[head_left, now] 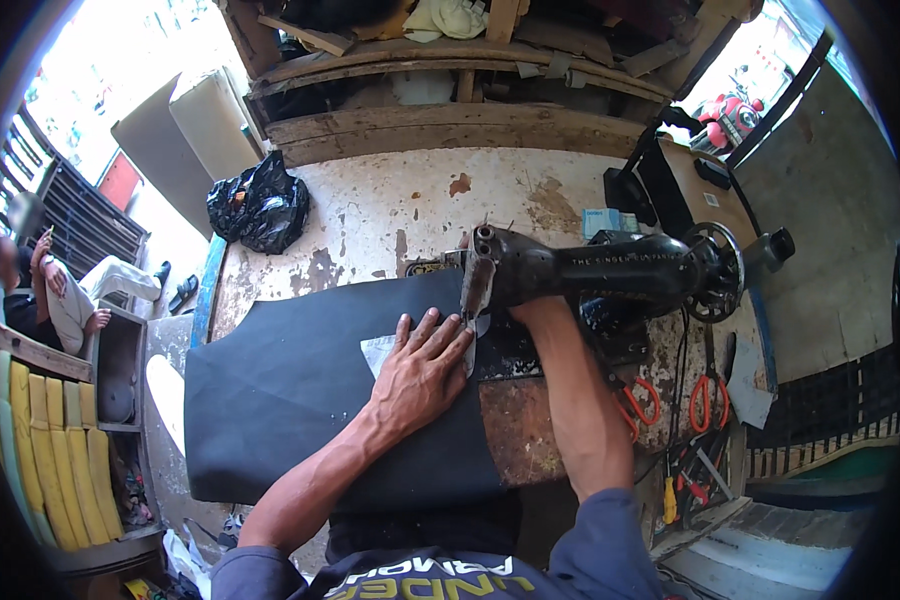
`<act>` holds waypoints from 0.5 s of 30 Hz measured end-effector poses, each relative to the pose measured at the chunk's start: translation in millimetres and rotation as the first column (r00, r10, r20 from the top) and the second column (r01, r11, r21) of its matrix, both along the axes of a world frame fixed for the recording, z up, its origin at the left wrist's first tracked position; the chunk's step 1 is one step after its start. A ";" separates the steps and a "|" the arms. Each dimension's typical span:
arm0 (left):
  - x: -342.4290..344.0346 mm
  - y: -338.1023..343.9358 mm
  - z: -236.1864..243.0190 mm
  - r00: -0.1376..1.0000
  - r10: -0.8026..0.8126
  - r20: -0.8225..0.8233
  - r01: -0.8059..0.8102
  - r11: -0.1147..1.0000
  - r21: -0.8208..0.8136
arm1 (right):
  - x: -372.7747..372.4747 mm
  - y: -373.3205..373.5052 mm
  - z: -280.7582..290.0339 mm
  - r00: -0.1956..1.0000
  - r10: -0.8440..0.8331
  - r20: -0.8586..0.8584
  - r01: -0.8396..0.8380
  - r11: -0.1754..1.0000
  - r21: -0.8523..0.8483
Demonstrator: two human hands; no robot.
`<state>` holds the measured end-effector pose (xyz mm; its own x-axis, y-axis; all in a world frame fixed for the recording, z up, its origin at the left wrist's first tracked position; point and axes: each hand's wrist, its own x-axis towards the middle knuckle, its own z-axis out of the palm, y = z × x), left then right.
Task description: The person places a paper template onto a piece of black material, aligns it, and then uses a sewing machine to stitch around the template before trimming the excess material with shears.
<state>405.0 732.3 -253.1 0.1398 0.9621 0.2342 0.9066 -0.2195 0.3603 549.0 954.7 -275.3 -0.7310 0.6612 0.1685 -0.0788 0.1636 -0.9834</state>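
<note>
A black sewing machine (610,272) stands on the worn table, its needle end over a large black sheet of material (280,400). My left hand (420,365) lies flat, fingers stretched, on a small white piece (375,350) that rests on the sheet. Its fingertips are close beside the presser foot. My right hand (538,308) reaches in beneath the machine's arm, behind the needle area. The machine hides its fingers, so what they touch cannot be seen. At the machine's right end sits the handwheel (713,272).
A black plastic bag (260,203) lies at the table's back left. Orange-handled scissors (708,402) and other tools hang at the right edge. Wooden shelving (450,130) borders the table's far side. Yellow foam blocks (45,440) are stacked at left, near a seated person (55,290).
</note>
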 end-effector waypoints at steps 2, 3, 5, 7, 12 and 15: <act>0.3 0.3 -1.2 1.000 0.005 0.012 -0.005 1.000 -0.004 | 9.2 -15.4 -13.3 0.867 -0.429 0.252 0.011 0.524 0.852; 1.1 -0.3 -1.5 1.000 0.007 0.021 -0.007 1.000 0.001 | 13.9 -20.6 -18.6 0.899 -0.375 0.228 0.064 0.627 0.777; -0.1 0.6 -1.2 1.000 0.000 -0.001 0.000 1.000 0.003 | 20.4 -26.4 -26.3 0.931 -0.279 0.236 0.090 0.801 0.592; -0.9 1.9 -0.6 1.000 -0.004 0.000 0.004 1.000 -0.001 | 24.3 -29.3 -31.2 0.876 -0.363 0.316 0.050 0.721 0.691; -1.5 6.5 -2.2 1.000 -0.011 -0.018 0.011 1.000 0.008 | 20.5 -25.4 -35.4 0.912 -0.297 0.284 0.100 0.831 0.547; -0.9 9.8 -3.1 0.999 -0.003 -0.036 0.003 1.000 -0.001 | 16.4 -27.4 -32.5 0.932 -0.274 0.238 0.149 0.886 0.439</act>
<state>404.1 742.1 -256.2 0.1507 0.9620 0.2276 0.9185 -0.2214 0.3277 565.4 927.3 -307.7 -0.6386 0.7234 0.2626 0.2768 0.5343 -0.7987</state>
